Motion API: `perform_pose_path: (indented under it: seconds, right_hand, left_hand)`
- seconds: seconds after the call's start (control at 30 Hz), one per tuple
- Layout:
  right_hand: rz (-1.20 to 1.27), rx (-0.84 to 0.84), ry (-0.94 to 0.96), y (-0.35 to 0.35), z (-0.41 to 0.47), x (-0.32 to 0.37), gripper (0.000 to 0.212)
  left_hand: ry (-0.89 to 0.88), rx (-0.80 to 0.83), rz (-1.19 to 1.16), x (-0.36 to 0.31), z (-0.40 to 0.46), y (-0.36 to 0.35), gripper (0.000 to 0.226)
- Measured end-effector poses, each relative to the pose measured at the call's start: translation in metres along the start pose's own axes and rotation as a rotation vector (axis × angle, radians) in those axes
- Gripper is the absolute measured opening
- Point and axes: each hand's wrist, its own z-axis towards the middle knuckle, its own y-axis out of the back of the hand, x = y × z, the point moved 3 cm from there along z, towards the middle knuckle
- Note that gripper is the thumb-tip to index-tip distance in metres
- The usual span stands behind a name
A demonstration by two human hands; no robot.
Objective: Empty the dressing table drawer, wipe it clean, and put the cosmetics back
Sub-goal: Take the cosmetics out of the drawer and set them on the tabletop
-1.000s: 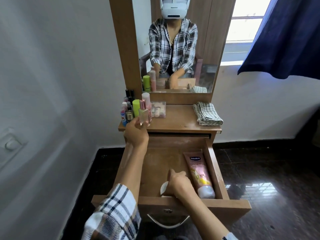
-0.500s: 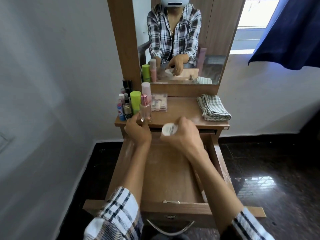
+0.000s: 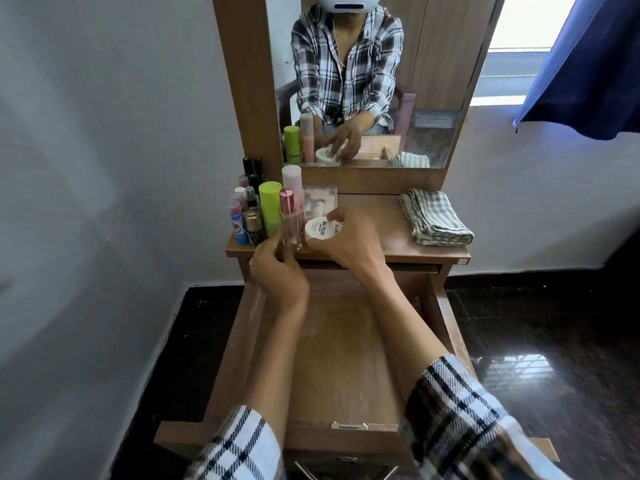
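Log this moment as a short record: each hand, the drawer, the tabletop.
left hand: holds clear bottle with pink cap upright on the tabletop
right hand: grips white round jar at the tabletop
drawer: pulled out, visible floor bare and smudged
cloth: folded, right side of tabletop
other cosmetics: clustered upright at left

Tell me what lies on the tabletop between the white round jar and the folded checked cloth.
Only bare wood; the head view shows the right hand holding the white round jar, the folded checked cloth apart.

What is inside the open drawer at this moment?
The drawer shows a bare, dusty wooden floor between the two forearms. Nothing lies on the visible part. The right forearm and sleeve cover the drawer's right side, so anything lying there cannot be seen.
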Motion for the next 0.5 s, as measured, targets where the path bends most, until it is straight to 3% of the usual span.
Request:
perform_pose_path:
  seconds: [0.2, 0.5]
  right_hand:
    - [0.082, -0.099, -0.011, -0.003, -0.004, -0.007, 0.058]
    - [0.070, -0.128, -0.072, 0.007, -0.018, -0.004, 0.071]
  left_hand:
    - [-0.039, -0.051, 0.006, -0.002, -0.002, 0.001, 0.028]
    - [-0.013, -0.032, 0.017, -0.003, -0.005, 0.007, 0.028]
